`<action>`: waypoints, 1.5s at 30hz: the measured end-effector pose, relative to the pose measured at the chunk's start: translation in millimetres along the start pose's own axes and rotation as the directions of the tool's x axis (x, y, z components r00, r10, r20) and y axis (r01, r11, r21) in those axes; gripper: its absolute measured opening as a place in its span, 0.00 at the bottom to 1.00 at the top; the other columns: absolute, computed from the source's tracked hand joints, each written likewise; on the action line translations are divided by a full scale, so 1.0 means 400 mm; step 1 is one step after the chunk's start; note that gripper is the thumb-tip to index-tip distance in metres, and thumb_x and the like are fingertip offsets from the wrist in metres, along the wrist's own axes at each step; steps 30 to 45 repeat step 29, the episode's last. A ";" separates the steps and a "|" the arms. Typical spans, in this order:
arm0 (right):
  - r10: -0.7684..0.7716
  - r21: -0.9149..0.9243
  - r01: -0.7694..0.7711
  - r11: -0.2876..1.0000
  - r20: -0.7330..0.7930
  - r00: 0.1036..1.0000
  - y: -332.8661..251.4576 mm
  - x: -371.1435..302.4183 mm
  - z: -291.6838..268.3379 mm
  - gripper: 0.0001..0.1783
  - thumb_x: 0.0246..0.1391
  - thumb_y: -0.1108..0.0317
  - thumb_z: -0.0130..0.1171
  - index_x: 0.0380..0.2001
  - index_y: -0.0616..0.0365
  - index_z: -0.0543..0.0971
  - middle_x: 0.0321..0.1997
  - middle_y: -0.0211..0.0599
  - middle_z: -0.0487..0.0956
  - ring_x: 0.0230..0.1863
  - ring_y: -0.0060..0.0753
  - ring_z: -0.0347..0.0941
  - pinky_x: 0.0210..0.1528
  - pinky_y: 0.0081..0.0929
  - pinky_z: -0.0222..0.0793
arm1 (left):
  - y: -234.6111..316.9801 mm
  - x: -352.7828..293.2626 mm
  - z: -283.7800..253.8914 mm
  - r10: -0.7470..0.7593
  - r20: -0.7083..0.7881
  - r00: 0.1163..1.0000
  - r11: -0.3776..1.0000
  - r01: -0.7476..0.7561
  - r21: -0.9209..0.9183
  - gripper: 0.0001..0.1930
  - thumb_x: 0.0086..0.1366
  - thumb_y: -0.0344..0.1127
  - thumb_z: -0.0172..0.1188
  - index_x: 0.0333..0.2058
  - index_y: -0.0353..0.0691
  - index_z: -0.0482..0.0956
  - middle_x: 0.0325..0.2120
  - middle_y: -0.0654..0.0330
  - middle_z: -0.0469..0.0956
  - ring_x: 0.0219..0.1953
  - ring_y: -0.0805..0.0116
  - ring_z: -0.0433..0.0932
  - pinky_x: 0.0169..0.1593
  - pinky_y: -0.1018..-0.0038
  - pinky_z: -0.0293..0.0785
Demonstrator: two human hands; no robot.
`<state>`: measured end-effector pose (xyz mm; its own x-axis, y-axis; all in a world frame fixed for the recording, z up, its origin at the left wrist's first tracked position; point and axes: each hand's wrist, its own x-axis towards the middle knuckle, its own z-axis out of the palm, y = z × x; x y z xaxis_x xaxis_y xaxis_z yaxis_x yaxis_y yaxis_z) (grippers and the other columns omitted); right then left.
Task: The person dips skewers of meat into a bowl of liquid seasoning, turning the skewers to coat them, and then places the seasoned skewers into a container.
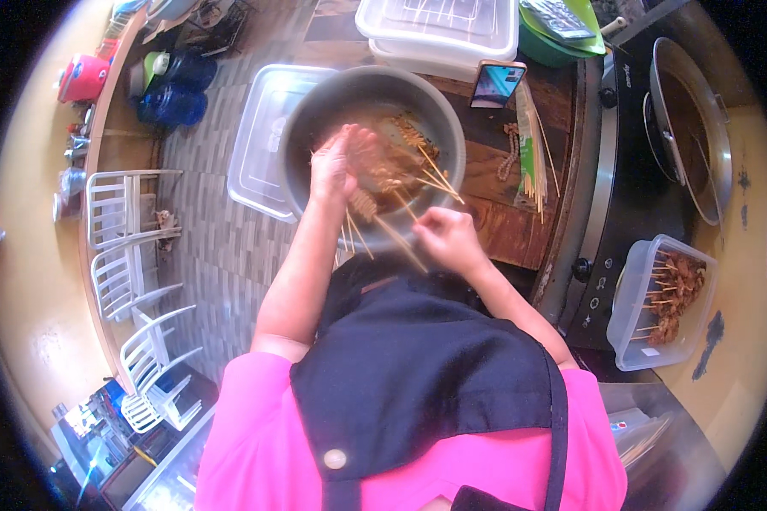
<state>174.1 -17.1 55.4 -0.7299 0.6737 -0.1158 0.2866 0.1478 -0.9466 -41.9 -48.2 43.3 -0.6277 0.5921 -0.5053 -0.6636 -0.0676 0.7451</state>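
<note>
A large round grey metal bowl (pixel 291 153) stands before me, holding brownish marinade and skewers of folded, pale brown food (pixel 411 130). Several bare stick ends (pixel 441 181) lean over its right rim, and others point toward me at the near rim. Over the bowl's left part is my left hand (pixel 339 167), its fingers smeared by motion, so I cannot make out their grip. By the near right rim my right hand (pixel 452 238) is closed in a pinch on the stick of a skewer (pixel 403 204), whose food end lies inside the bowl.
A clear lidded plastic box (pixel 260 153) sits left of the bowl; white tubs (pixel 439 30) stand behind it. On the wooden table are a propped phone (pixel 497 85) and a pack of bamboo sticks (pixel 533 162). Rightward are a stove with a wide pan (pixel 694 128) and a box of finished-looking skewers (pixel 631 307).
</note>
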 end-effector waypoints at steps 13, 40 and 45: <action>0.043 0.057 -0.043 0.997 0.014 0.999 -0.001 -0.005 -0.001 0.06 0.41 0.72 0.60 0.22 0.64 0.76 0.18 0.40 0.75 0.20 0.23 0.71 0.25 0.22 0.67 | -0.030 -0.028 0.020 0.003 0.035 0.999 0.998 -0.005 0.066 0.09 0.57 0.33 0.56 0.34 0.34 0.74 0.30 0.54 0.76 0.34 0.63 0.77 0.39 0.71 0.75; 0.046 0.068 -0.049 0.997 0.043 0.998 0.008 -0.001 -0.009 0.07 0.41 0.69 0.61 0.22 0.62 0.77 0.18 0.34 0.76 0.20 0.19 0.69 0.25 0.20 0.66 | 0.060 -0.054 -0.008 -0.236 0.289 0.928 0.820 0.031 0.571 0.24 0.55 0.39 0.60 0.49 0.39 0.66 0.36 0.60 0.76 0.39 0.64 0.74 0.47 0.63 0.67; 0.046 0.068 -0.049 0.997 0.043 0.998 0.008 -0.001 -0.009 0.07 0.41 0.69 0.61 0.22 0.62 0.77 0.18 0.34 0.76 0.20 0.19 0.69 0.25 0.20 0.66 | 0.060 -0.054 -0.008 -0.236 0.289 0.928 0.820 0.031 0.571 0.24 0.55 0.39 0.60 0.49 0.39 0.66 0.36 0.60 0.76 0.39 0.64 0.74 0.47 0.63 0.67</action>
